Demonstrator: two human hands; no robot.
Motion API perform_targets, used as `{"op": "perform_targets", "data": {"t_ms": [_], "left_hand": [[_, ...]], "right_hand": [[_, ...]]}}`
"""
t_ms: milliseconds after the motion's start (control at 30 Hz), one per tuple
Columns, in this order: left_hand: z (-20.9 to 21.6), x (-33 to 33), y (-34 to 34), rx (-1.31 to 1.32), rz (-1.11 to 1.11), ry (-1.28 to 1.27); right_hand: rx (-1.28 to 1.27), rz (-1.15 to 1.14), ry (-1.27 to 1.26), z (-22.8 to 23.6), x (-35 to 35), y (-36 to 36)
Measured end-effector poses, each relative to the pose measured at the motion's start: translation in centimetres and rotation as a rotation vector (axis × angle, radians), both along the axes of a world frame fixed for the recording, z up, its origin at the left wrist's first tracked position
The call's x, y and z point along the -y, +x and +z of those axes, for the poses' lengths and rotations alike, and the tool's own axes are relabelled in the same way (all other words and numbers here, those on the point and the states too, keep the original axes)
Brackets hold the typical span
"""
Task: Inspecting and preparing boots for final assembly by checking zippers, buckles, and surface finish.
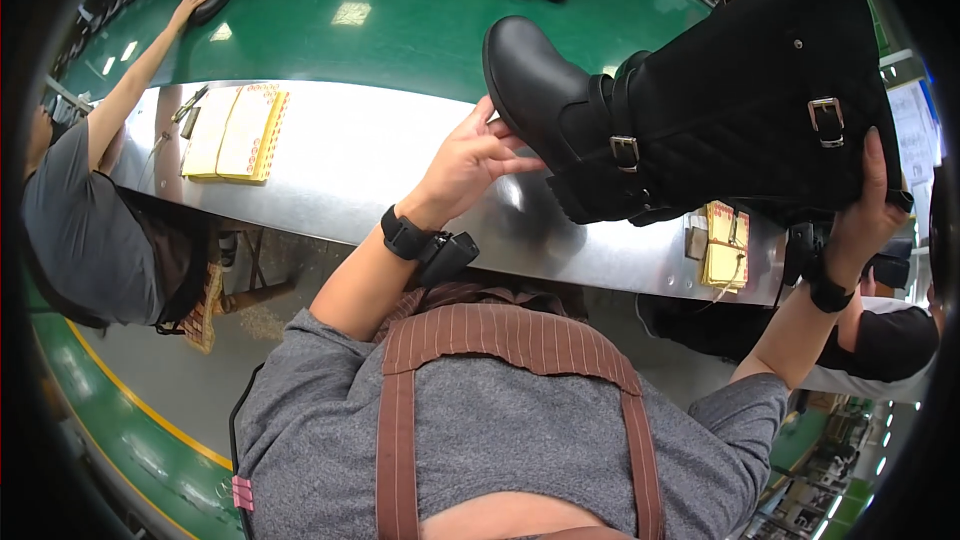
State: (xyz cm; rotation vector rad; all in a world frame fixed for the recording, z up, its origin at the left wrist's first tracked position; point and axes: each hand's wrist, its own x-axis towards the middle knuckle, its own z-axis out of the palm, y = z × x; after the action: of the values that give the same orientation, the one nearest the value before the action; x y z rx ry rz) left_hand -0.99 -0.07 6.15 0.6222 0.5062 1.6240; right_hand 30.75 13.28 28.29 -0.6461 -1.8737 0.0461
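A tall black boot is held up sideways above the bench, its toe pointing left and its shaft to the right. It has a quilted shaft and straps with silver buckles. My left hand takes the boot at the toe, with fingers against the sole edge and partly hidden behind it. At the shaft's top end, my right hand grips the boot, the thumb lying on the outer side and the other fingers mostly hidden.
Below the boot runs a shiny metal bench, with a green conveyor belt beyond carrying several black boots. Yellow paper pads lie on the bench at left and right. A person at the left reaches for a boot; another sits at the right.
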Motion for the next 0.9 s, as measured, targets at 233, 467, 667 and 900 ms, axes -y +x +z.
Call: {"op": "perform_targets", "data": {"t_ms": [233,467,667,900], "left_hand": [[-0.5,-1.6,-0.8,-0.298,0.102,-0.228],[-1.2,-0.7,-1.7,-0.118,0.013,0.044],[-0.7,-1.4,-1.6,-0.199,0.071,-0.169],[-1.5,-1.1,-2.4,-0.017,-0.039,-0.016]], "right_hand": [[-0.066,0.049,0.002,-0.3,0.7,-2.1],[-0.138,0.079,-0.046,-0.3,0.6,-2.1],[0.213,-0.062,0.167,-0.6,-0.4,0.1],[0.374,-0.137,0.458,-1.0,-0.5,-0.1]]}}
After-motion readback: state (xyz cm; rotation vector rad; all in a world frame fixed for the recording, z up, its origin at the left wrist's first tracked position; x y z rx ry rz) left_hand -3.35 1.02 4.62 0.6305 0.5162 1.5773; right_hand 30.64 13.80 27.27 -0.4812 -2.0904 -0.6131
